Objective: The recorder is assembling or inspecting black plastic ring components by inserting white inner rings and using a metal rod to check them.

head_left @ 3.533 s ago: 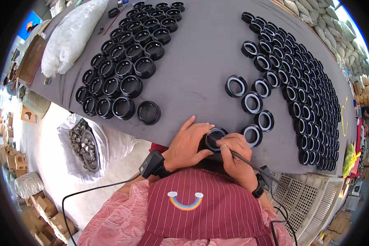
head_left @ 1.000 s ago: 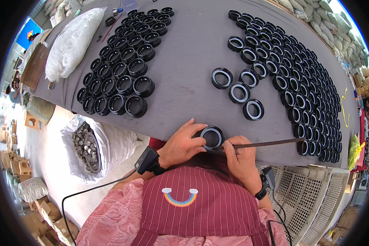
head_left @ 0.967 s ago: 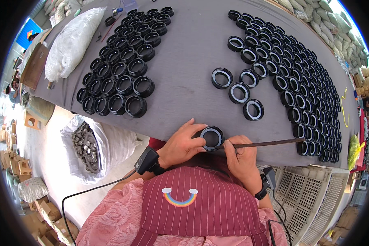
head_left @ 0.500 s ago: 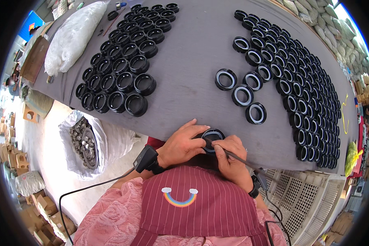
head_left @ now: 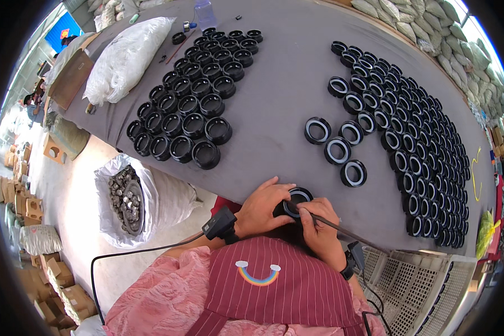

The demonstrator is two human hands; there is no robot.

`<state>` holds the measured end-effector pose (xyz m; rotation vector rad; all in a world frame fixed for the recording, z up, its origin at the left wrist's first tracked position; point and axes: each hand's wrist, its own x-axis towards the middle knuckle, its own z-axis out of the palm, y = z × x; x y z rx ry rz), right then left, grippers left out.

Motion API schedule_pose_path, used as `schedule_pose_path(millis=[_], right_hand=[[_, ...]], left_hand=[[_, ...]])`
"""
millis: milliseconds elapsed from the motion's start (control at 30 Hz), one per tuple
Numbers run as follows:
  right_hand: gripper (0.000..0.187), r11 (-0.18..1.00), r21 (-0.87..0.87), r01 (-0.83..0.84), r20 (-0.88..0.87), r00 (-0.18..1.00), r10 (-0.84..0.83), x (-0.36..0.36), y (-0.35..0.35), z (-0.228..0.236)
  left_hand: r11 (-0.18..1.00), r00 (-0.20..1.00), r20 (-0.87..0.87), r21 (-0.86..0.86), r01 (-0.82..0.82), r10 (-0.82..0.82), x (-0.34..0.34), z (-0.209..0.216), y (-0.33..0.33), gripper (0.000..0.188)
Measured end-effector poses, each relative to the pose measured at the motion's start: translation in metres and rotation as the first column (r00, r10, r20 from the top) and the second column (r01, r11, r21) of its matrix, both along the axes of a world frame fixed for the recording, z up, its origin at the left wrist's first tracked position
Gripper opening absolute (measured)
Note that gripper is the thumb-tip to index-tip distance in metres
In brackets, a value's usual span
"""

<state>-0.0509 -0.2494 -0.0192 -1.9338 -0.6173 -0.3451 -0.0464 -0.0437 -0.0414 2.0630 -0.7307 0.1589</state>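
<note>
At the table's near edge, my left hand [head_left: 263, 206] grips a round black ring [head_left: 301, 192] with a pale band inside its rim. A thin dark rod [head_left: 348, 230] is pinched in my right hand [head_left: 321, 223]. Its inner end is at the ring's opening, partly covered by my fingers, and its other end sticks out to the right. Just beyond my hands lie several loose black rings with pale inner bands [head_left: 337, 150]. More banded rings [head_left: 414, 190] stand in close rows at the right. On the left are rows of plain black rings [head_left: 206, 154].
A grey cloth covers the table [head_left: 280, 89]. At the far left lies a filled white plastic bag [head_left: 126, 61]. An open white sack of dark metallic-looking pieces [head_left: 107, 210] stands on the floor. Pale plastic crates [head_left: 414, 285] are at my lower right.
The view has shifted, so the scene sits lower and farther right. The rod now points out lower to the right and shows more of its length. Both hands stay at the ring.
</note>
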Motion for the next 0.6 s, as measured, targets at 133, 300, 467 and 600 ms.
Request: schedule_pose_path(millis=[133, 300, 467, 600], right_hand=[[0.008, 1.0, -0.018, 0.012, 0.046, 0.999, -0.011, 0.003, 0.002, 0.002], [0.005, 0.991, -0.11, 0.08, 0.096, 0.993, -0.07, 0.011, 0.0, 0.013], [0.006, 0.952, -0.285, 0.109, 0.069, 0.993, -0.093, 0.011, -0.01, 0.036], [0.009, 0.952, -0.3, 0.066, 0.028, 0.998, -0.061, 0.005, -0.014, 0.034]], left_hand=[[0.996, 0.997, 0.074, 0.091, 0.016, -0.023, 0.002, 0.001, 0.001, 0.032], [0.995, 0.997, 0.076, 0.095, 0.026, -0.033, 0.0, 0.002, -0.002, 0.027], [0.996, 0.998, 0.064, 0.088, 0.02, -0.025, -0.003, 0.0, -0.002, 0.027], [0.997, 0.998, 0.061, 0.083, 0.01, -0.015, -0.002, 0.001, -0.004, 0.027]])
